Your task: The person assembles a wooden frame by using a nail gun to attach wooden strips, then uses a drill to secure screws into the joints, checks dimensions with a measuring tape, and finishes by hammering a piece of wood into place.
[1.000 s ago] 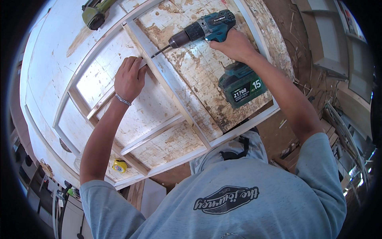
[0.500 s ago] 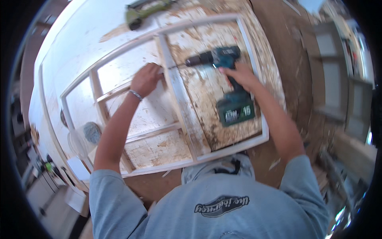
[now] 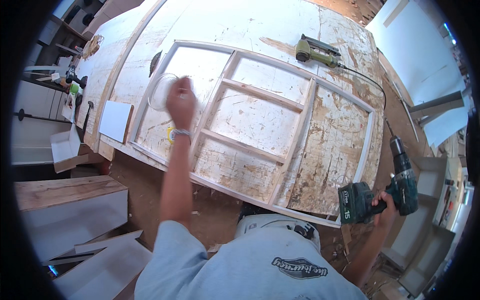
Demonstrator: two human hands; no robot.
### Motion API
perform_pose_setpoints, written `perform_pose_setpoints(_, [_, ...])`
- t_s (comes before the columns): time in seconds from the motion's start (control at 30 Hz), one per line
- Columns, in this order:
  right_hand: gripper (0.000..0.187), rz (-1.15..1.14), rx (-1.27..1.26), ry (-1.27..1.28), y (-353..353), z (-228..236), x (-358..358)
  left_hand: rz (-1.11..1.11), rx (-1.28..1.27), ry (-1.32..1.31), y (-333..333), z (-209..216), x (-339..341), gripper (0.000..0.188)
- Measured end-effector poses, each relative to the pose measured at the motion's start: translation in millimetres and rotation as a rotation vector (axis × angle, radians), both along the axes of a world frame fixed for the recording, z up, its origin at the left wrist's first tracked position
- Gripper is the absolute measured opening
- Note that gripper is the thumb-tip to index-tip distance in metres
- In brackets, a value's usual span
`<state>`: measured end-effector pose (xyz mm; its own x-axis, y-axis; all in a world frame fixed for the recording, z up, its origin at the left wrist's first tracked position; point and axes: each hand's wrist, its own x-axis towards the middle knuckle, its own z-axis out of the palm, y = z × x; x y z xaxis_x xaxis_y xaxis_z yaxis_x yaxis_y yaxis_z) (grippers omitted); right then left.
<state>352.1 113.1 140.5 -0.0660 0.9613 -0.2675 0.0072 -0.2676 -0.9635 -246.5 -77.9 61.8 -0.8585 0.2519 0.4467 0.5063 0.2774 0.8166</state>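
Observation:
My right hand (image 3: 385,207) grips a dark teal cordless drill (image 3: 403,175) by its handle, off the right side of the workbench. Its long bit (image 3: 389,128) points away from me. My left hand (image 3: 181,102), smeared by motion, is over the left bay of a wooden frame (image 3: 292,104) lying flat on the bench. Beside that hand shows a clear round rim (image 3: 156,95), partly hidden. The fingers are bunched, and whether they hold anything cannot be made out. Below the wrist sits a small yellow and white thing (image 3: 172,134).
On the scuffed white bench (image 3: 220,25) lie a green nail gun (image 3: 315,54) with a black hose (image 3: 376,85), a toothed circular blade (image 3: 154,64) and a white panel (image 3: 114,120). Box carcasses (image 3: 75,210) stand at lower left. Cabinets (image 3: 430,220) stand at right.
The drill has moved off the frame to the right, its bit away from the crosspiece. My left hand has left the crosspiece for the frame's left bay. The view has turned leftward.

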Motion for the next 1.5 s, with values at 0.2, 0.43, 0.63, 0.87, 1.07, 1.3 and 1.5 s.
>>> perform_pose_setpoints(0.2, [0.012, 0.018, -0.005, -0.056, -74.1, 7.1, -8.9, -0.440, -1.689, 0.235, -72.8, -75.9, -237.6, 0.030])
perform_pose_setpoints(0.43, [0.019, -0.073, 0.090, -0.253, -174.5, 58.3, -30.0, -0.411, -1.493, -0.013, -58.1, -121.6, -231.2, 0.032])
perform_pose_setpoints(0.63, [0.023, -0.108, 0.059, -0.321, -211.0, 61.4, -25.2, -0.470, -1.507, -0.111, -34.8, -120.8, -264.5, 0.025])
perform_pose_setpoints(0.87, [0.020, -0.013, -0.036, -0.338, -201.4, 55.1, -45.8, -0.424, -0.317, -0.427, -82.9, 45.5, -102.2, 0.031])
perform_pose_setpoints(1.07, [0.028, 0.303, -0.294, 0.154, -145.9, 14.5, -21.6, -0.923, 0.015, -1.230, -28.7, 8.5, 186.7, 0.030])
perform_pose_setpoints(1.3, [0.023, 0.417, -0.629, 0.460, -83.2, -53.4, -7.6, -0.635, 0.614, -1.570, 42.1, -9.7, 306.8, 0.028])
perform_pose_setpoints(1.5, [0.036, 0.474, -0.823, 0.503, -48.0, -114.7, 42.0, -0.385, 0.351, -1.504, 67.9, -44.0, 357.8, 0.031])
